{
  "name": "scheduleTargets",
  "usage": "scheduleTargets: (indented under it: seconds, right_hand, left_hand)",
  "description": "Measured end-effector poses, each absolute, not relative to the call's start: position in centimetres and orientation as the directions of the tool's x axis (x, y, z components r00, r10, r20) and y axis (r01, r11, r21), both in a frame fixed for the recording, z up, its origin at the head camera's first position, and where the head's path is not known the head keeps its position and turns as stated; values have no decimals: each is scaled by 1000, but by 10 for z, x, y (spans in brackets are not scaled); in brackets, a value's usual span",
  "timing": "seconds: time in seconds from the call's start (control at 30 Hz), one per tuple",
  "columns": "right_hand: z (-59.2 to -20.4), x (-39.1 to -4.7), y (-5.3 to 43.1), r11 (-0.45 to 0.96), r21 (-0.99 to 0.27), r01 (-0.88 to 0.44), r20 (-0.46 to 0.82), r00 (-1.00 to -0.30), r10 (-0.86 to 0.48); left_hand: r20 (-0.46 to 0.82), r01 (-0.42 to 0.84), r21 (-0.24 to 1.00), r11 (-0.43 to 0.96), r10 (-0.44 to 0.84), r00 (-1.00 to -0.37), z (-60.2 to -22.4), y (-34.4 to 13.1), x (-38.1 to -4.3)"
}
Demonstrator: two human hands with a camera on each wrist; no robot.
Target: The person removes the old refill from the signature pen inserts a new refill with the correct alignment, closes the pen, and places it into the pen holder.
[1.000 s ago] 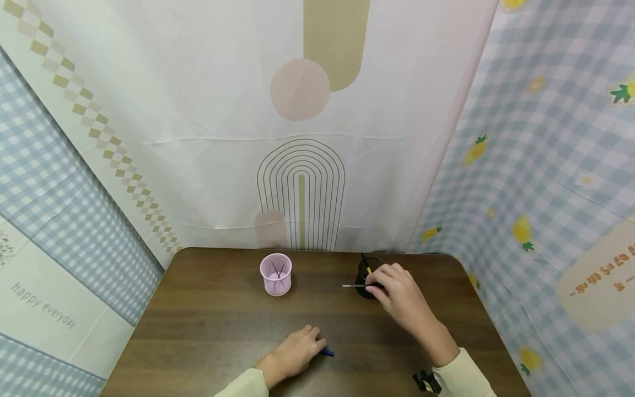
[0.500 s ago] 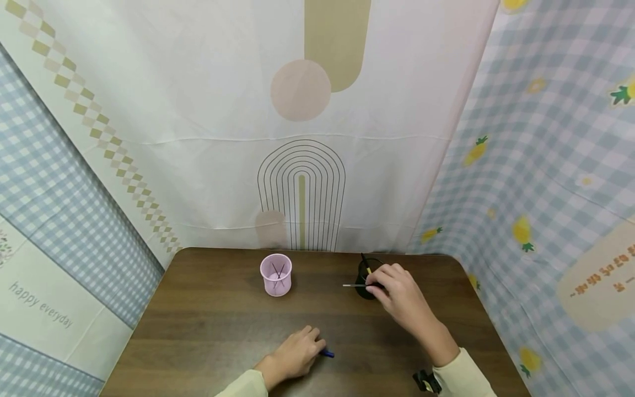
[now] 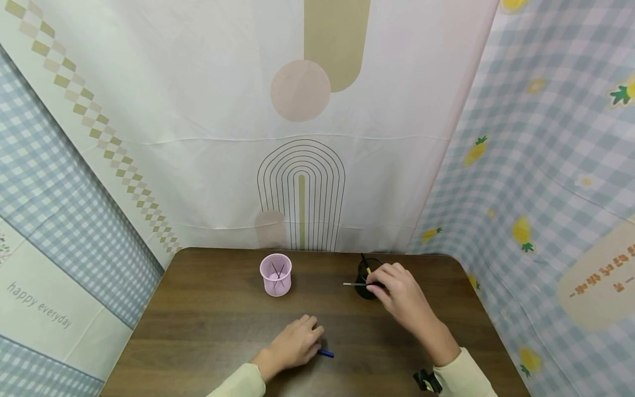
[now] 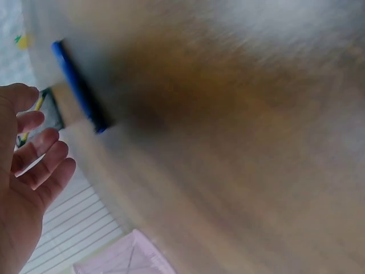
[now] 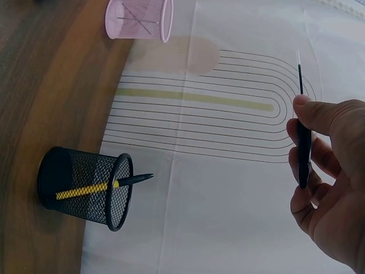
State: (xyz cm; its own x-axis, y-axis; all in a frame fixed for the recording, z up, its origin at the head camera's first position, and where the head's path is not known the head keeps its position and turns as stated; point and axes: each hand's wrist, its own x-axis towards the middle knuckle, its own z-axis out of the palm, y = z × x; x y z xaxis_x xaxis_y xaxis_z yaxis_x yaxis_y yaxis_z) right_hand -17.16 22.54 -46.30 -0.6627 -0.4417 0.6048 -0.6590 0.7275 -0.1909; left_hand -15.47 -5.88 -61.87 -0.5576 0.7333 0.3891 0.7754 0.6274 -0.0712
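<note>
The right hand (image 3: 399, 292) pinches a slim black implement (image 5: 305, 148) between thumb and fingers. The implement lies nearly level, its thin shaft and pale tip directed toward the person's left; its thicker part crosses the curled fingers. The left hand (image 3: 296, 342) is held palm down and lower, its fingers loosely bent and slightly spread, gripping nothing. A blue pen (image 4: 78, 85) lies on the worktop (image 3: 208, 320) near these fingers; the left wrist view shows a gap between pen and fingertips, while in the head view the hand covers part of the barrel.

Beyond the right hand, and apart from it, a black mesh cup (image 5: 85, 165) stands upright near the far edge. It contains a yellow-and-black pen (image 5: 137, 178), which leans toward the person's left, its black end projecting above the rim. Farther left, well apart from the black cup, stands a pink mesh cup (image 3: 278, 288) marked with crossed dark lines.

Pale yellow sleeves (image 3: 461, 375) cover both forearms; a small dark object (image 3: 426, 380) sits beside the right one. Behind the worktop hangs a white cloth (image 3: 213, 99) printed with nested arches, flanked on the right by blue-checked fabric (image 3: 545, 165) bearing pineapples.
</note>
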Motion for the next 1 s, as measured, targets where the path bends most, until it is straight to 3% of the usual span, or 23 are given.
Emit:
scheduleTargets:
  seconds: [0.5,1.0]
  right_hand:
    - [-462,-173,226,693,-209,-690,639,-633,-438]
    - [-457,-173,223,692,-199,-694,638,-627,-446]
  left_hand:
    - [520,754,-111,647,685,-511,-571,-65,-176]
    - [628,758,-51,651,611,-483,-519,-62,-187]
